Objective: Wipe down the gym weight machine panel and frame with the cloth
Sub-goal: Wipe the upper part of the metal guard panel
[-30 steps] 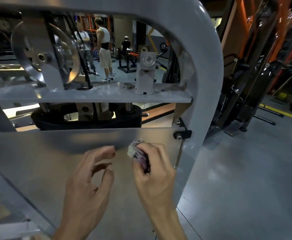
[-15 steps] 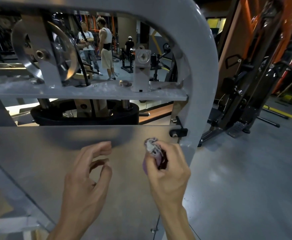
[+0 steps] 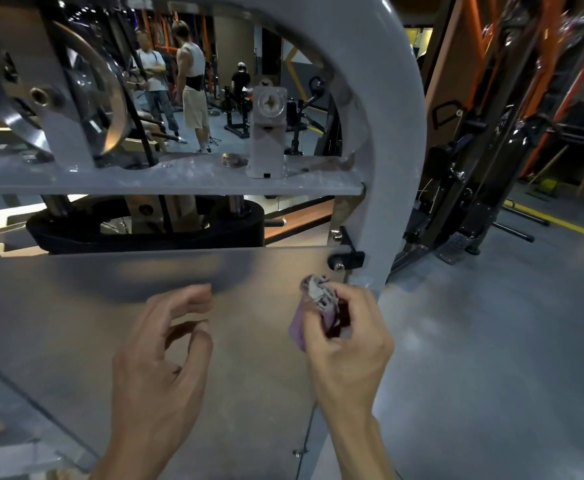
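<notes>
1. A head-worn camera looks down at two bare hands held in front of a grey gym weight machine.
2. The right hand (image 3: 344,341), at about 5 o'clock in the view, has its fingers curled round a bunched purple cloth (image 3: 315,306) and grips it.
3. The cloth pokes out of the top of the fist, towards 12 o'clock, and hangs a little at the hand's 9 o'clock side.
4. The cloth sits at the upper right corner of the flat metal panel (image 3: 76,306); whether it touches the panel cannot be told.
5. The left hand (image 3: 160,362), at about 7 o'clock in the view, is in front of the panel with loosely curled fingers and holds nothing.
6. The two hands are near each other but apart, with bare panel between them.
7. The curved grey frame (image 3: 398,150) arches from 12 o'clock down to just beside the right hand, at that hand's 1 o'clock.
8. A black bracket with a bolt (image 3: 344,259) joins panel and frame just above the cloth.
9. Above the panel, a grey cross shelf (image 3: 179,181) carries a shiny pulley wheel (image 3: 41,98) at 10 o'clock and a small upright grey block (image 3: 268,133) near 12 o'clock.
10. Through the opening, people (image 3: 193,88) stand far back on the gym floor.
11. At 2 o'clock stands dark and orange equipment (image 3: 491,133); at 4 o'clock lies grey floor (image 3: 491,341) with a yellow line (image 3: 560,223).
</notes>
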